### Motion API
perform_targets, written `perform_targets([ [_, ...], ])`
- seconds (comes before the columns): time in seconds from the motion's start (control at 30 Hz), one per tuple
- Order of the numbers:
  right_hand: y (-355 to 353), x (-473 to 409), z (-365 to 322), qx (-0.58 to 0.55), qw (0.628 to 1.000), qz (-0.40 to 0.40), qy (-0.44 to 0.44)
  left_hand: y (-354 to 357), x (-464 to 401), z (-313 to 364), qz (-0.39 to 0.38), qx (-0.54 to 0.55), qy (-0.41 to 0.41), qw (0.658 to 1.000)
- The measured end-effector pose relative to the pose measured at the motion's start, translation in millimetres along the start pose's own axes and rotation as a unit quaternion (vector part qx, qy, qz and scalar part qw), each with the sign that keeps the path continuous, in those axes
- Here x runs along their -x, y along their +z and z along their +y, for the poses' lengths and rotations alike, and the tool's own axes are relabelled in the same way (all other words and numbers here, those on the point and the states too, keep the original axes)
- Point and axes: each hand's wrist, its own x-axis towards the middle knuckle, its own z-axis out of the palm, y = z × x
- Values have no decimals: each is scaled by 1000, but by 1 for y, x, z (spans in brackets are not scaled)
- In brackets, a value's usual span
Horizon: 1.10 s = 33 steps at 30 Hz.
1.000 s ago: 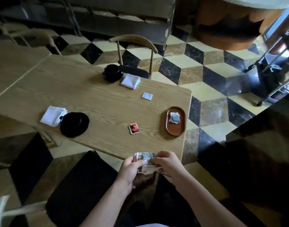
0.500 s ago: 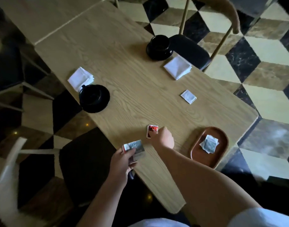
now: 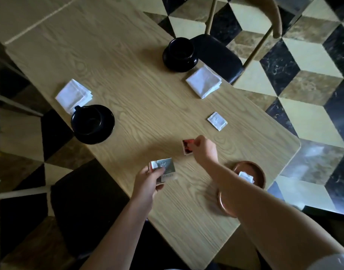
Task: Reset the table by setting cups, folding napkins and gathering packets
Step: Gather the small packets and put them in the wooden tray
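While the right hand point(image 3: 205, 148) pinches the right edge of a red packet point(image 3: 187, 146) on the wooden table point(image 3: 128, 78), we note the left hand point(image 3: 148, 179) closed on a small stack of packets point(image 3: 163, 166) just near and left of it, over the table's near edge. Whether the red packet is lifted or flat we cannot tell. Farther right lies a white packet point(image 3: 217, 121), apart from both hands. Under the right forearm sits a brown tray point(image 3: 258, 172) with one pale packet point(image 3: 246, 177) in it. We log a black cup on saucer point(image 3: 92, 123) at left touching a folded napkin point(image 3: 73, 95), and a second black cup point(image 3: 180, 54) at the far side with its folded napkin point(image 3: 204, 82) just beside it.
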Motion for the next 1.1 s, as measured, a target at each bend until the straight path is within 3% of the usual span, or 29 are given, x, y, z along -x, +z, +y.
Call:
perform_targets([
  [0.17,-81,-81,13,11,998,61,19,20,-9,6,-22,-2,-4,1000],
  [0.33,-96,-115,17,97,995,24,19,34,-16,5,-30,-13,-9,999],
  [0.57,-95,-103,16,118,992,-34,40,41,-17,7,-34,-34,0,999],
  [0.67,-90,-65,21,-99,992,-36,64,53,-10,10,-47,-55,10,997],
  [0.73,-91,-18,29,-307,947,-44,83,65,-2,8,-55,-78,20,995],
  [0.8,-89,32,43,-424,900,-52,82,75,5,3,-71,-99,26,992],
  [0.93,-84,112,73,-541,832,-69,101,92,21,-12,-127,-141,18,982],
  [1.1,-87,159,114,-529,834,16,157,117,47,-39,-223,-158,12,962],
])
